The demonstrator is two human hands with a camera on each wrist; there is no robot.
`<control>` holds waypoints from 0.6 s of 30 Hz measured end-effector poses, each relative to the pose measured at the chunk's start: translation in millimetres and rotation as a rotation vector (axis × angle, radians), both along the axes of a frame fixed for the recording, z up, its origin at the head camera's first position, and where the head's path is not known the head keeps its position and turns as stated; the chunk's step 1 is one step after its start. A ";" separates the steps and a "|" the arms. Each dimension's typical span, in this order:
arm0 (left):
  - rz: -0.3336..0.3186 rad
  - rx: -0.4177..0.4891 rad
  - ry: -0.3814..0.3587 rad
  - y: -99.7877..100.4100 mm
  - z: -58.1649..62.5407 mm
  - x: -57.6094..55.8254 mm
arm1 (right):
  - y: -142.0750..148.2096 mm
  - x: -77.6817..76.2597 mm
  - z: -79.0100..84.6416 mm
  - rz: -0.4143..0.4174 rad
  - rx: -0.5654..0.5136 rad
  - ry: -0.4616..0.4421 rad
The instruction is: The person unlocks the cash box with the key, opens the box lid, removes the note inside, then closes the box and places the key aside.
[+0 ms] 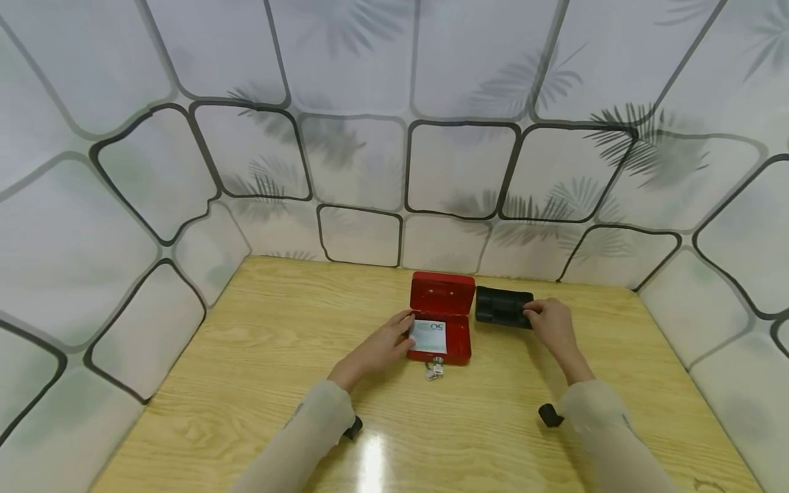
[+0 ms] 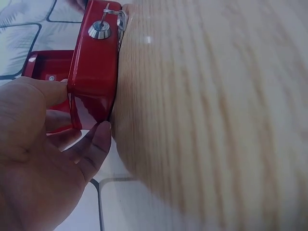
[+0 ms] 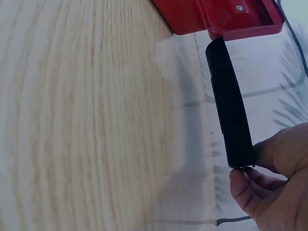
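Observation:
A red cash box (image 1: 458, 340) stands with its lid (image 1: 442, 294) raised at the back, and a banknote (image 1: 428, 336) marked 50 lies inside. My left hand (image 1: 387, 342) grips the box's left side; the left wrist view shows the thumb at the rim and fingertips low on the side wall. Keys (image 1: 434, 370) hang from the front lock (image 2: 99, 30). To the right of the box, my right hand (image 1: 550, 325) pinches a black compartment tray (image 1: 501, 306) by its right end. In the right wrist view the tray (image 3: 232, 103) appears edge-on, above the tabletop.
The box and tray are near the back of a light wood table (image 1: 296, 322). A patterned fabric wall (image 1: 357, 157) rises behind it and along both sides. Small black devices (image 1: 550, 415) sit under both wrists.

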State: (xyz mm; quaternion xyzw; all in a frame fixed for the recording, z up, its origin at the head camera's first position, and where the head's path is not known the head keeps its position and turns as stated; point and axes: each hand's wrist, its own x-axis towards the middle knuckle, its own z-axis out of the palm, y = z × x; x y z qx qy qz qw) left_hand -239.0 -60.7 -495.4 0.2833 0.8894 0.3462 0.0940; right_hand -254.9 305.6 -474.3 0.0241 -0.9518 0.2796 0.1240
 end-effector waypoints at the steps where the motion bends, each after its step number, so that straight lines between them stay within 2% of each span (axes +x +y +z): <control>1: 0.001 0.003 0.000 -0.2 -0.6 0.2 | -0.6 -1.3 -1.1 -0.003 0.000 0.001; 11: 0.019 0.001 0.011 0.0 -0.1 0.8 | -4.4 -11.3 -7.1 -0.025 -0.036 -0.080; 18: 0.023 0.002 0.001 -0.1 1.4 1.4 | -5.0 -20.0 -9.0 -0.025 -0.054 -0.104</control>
